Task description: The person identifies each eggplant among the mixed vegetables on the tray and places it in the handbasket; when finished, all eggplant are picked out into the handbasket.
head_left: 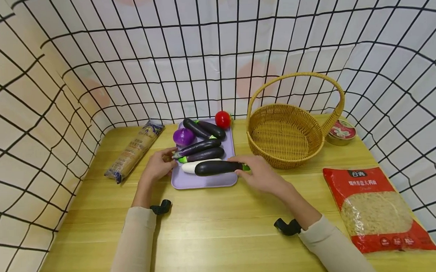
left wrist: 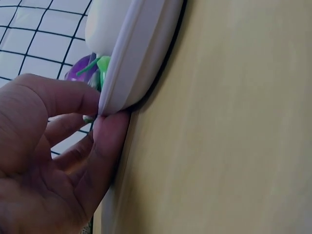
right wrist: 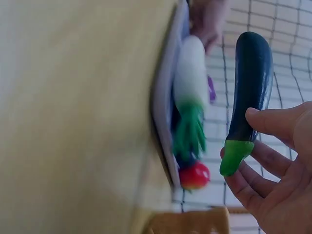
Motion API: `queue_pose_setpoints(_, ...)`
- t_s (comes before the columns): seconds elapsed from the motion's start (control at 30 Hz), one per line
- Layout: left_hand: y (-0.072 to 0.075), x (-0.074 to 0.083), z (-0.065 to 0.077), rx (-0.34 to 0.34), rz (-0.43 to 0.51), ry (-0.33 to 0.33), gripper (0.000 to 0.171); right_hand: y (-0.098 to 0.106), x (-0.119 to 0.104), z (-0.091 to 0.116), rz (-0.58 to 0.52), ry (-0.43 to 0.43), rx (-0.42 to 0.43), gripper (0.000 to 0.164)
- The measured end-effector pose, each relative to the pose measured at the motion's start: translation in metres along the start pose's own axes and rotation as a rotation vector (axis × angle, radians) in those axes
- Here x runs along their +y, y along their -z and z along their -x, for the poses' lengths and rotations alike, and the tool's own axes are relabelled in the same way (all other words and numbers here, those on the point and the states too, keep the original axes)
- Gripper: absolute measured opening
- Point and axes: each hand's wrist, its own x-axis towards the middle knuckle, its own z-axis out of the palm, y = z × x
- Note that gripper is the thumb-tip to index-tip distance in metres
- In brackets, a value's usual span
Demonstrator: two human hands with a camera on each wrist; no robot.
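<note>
Between the thumb and fingers of my right hand (head_left: 259, 172) is a dark eggplant (head_left: 215, 167), gripped near its green stem end. In the right wrist view the eggplant is lifted clear of the lilac tray (head_left: 205, 183). Below it on the tray lies a white radish (right wrist: 190, 73) with green leaves. My left hand (head_left: 159, 165) pinches the tray's left rim, as the left wrist view shows. Also on the tray are several more eggplants (head_left: 206, 154), a purple onion (head_left: 183, 136) and, at the far right corner, a red tomato (head_left: 222, 119).
A wicker basket (head_left: 287, 161) with a tall handle stands right of the tray, with a round tin (head_left: 342, 132) behind it. A red pasta bag (head_left: 377, 210) lies at right, a noodle packet (head_left: 133, 153) at left. Black wire mesh (head_left: 219, 56) surrounds the table's back and sides.
</note>
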Motion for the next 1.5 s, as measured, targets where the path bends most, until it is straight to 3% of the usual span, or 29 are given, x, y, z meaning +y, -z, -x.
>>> queue_pose_setpoints(0.4,0.001,-0.001,0.000,-0.042,-0.008,0.006,0.067,0.070,0.038,0.017,0.055,-0.113,0.118,0.039)
queue_pose_setpoints(0.67,0.002,-0.001,0.000,-0.037,-0.012,0.003,0.067,0.101,0.066,0.026,0.127,-0.161,0.159,0.039)
queue_pose_setpoints(1.07,0.001,-0.004,-0.002,-0.037,0.009,0.016,0.067,0.127,0.108,0.022,0.144,-0.285,0.124,0.043)
queue_pose_setpoints(1.3,0.001,-0.006,-0.003,-0.036,0.008,0.010,0.068,0.131,0.134,0.000,0.164,-0.369,0.088,0.044)
queue_pose_setpoints(1.5,0.000,-0.005,-0.001,-0.030,0.009,-0.015,0.067,0.128,0.155,-0.021,0.216,-0.382,0.069,0.045)
